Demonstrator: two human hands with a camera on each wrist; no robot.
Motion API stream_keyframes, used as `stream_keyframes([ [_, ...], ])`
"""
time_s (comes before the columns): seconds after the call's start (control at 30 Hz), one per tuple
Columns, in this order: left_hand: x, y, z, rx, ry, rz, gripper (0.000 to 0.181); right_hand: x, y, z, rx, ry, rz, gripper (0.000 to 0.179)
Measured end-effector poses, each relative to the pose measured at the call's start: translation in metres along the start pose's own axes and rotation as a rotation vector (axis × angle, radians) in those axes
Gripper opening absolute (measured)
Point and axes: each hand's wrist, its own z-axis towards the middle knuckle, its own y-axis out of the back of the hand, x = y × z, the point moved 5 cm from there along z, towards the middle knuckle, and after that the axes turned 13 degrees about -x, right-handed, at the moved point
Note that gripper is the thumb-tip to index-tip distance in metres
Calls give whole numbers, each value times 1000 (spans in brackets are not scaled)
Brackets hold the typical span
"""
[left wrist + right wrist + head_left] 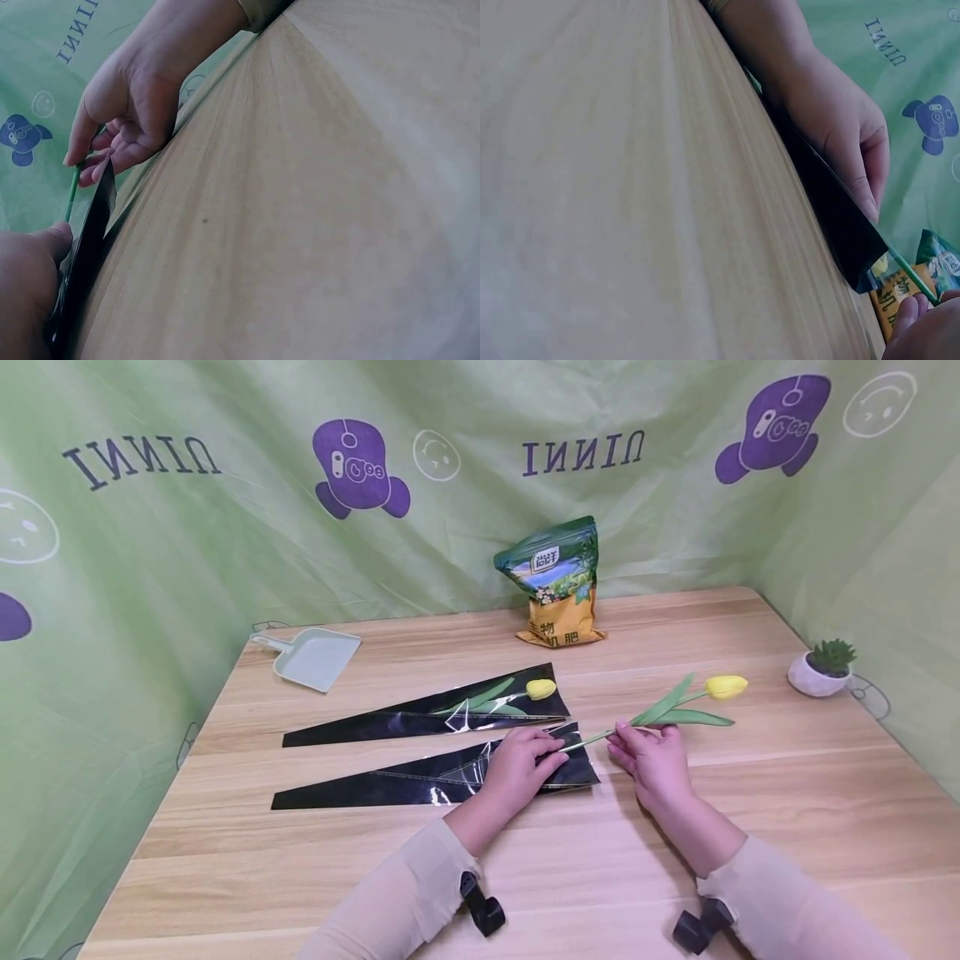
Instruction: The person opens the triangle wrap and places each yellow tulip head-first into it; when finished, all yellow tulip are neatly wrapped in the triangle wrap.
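Note:
My right hand (654,760) pinches the green stem of a yellow artificial tulip (726,687), its bloom pointing right and its leaves beyond the fingers. The stem's lower end reaches into the wide mouth of the nearer black flower sleeve (337,795). At that mouth, my left hand (522,762) pinches the sleeve's upper layer beside the stem. In the right wrist view, the sleeve (832,202) hangs slightly open under the left thumb. Behind it lies a second black sleeve (352,728) with another yellow tulip (540,689) inside, showing through its clear front.
A green and orange fertilizer bag (562,585) stands upright at the back. A pale dustpan (318,658) lies at the back left. On the right edge sits a small succulent in a white pot (820,675). Green printed cloth (465,552) hangs around the wooden table (247,868).

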Motion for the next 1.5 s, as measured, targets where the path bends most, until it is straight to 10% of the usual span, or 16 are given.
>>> stream_keyframes([
  [0.93, -1, -3, 2, 9, -10, 26, 21, 21, 30, 16, -80, 39, 76, 2],
  [1.5, -3, -1, 2, 0, -2, 49, 23, -6, -1, -3, -10, 72, -62, 5],
])
